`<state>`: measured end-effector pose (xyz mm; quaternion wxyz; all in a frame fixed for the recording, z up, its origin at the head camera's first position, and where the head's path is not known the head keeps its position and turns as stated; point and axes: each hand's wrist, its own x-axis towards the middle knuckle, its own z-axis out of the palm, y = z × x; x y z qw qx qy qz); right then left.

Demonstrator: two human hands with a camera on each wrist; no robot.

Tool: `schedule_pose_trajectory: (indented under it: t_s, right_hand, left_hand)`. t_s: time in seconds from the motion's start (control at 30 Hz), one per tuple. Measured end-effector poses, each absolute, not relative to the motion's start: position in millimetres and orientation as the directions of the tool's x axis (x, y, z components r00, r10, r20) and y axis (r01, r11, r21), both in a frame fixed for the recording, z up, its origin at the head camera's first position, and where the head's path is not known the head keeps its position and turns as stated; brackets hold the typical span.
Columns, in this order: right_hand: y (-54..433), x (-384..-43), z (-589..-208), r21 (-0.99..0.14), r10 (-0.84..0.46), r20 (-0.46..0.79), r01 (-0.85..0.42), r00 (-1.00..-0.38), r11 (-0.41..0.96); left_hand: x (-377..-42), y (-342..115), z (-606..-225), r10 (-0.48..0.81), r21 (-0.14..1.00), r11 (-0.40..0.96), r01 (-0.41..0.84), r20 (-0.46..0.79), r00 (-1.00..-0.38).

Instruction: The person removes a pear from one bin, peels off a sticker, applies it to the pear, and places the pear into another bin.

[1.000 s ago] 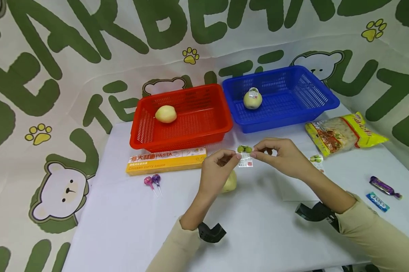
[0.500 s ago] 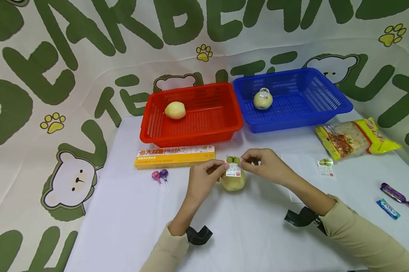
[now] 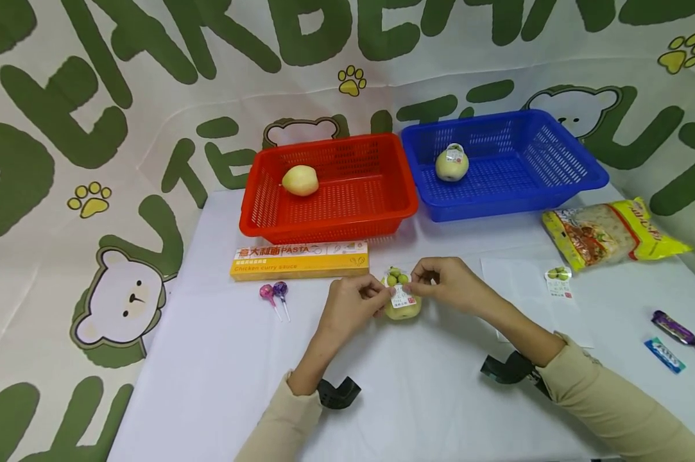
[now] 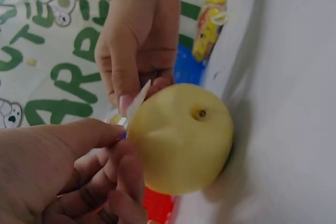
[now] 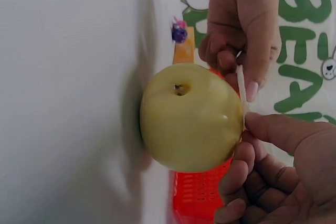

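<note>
Evidently the white-covered tabletop (image 3: 428,404) carries everything. Along its back edge: blue basket (image 3: 509,206) toward the right corner, red basket (image 3: 330,230) to its left. Thin white sheet (image 3: 517,308) flat on the right half. Yellow-ended food bag (image 3: 607,232) near the right edge; contents look like dried noodles, uncertain. Pasta box (image 3: 298,263) just in front of the red basket.

Left hand (image 3: 351,307) and right hand (image 3: 450,282) meet mid-table; each pinches one side of a label between thumb and forefinger, other fingers curled.

Pear (image 4: 181,145), pale yellow, rests on the tabletop near its middle, hollow end toward the front edge. Probably firm, weighty, smooth, prone to roll and bruise; best cradled round its widest part. Pasta box crowds the back left; more room toward the front edge. A labelled pear (image 3: 451,167) sits in the blue basket, a plain pear (image 3: 301,181) in the red.

Label (image 3: 403,297) lies against the pear; whether stuck, cannot tell. Likely light, bendy, easily creased: hold by the side edges, taut. Spare label (image 3: 557,283) at the sheet's right side.

Two lollipops (image 3: 280,290) in front of the pasta box.
</note>
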<state>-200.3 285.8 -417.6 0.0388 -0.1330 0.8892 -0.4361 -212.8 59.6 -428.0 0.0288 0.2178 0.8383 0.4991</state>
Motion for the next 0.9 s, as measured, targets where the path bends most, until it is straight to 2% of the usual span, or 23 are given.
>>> schedule_pose_trajectory:
  t_s: [0.13,0.3,0.53,0.7,0.9]
  right_hand:
    - [285,-200,-417,-0.783,-0.255,0.054,-0.200,-0.966,0.590]
    - [287,-200,-421,-0.787,-0.234,0.064,-0.193,-0.970,0.586]
    - [288,-203,-433,-0.811,-0.317,0.085,-0.250,-0.945,0.529]
    - [288,-206,-442,-0.828,-0.300,0.061,-0.216,-0.952,0.518]
    - [289,-206,-446,-0.855,-0.269,0.012,-0.150,-0.963,0.497]
  left_hand:
    - [-217,61,-432,0.374,0.829,0.433,0.354,0.192,-0.907]
    - [-220,64,-440,0.424,0.856,0.413,0.311,0.122,-0.898]
    - [-224,66,-448,0.450,0.862,0.403,0.308,0.107,-0.887]
    - [-226,68,-453,0.460,0.899,0.389,0.200,-0.001,-0.888]
    - [-229,66,-456,0.529,0.947,0.321,0.019,-0.162,-0.833]
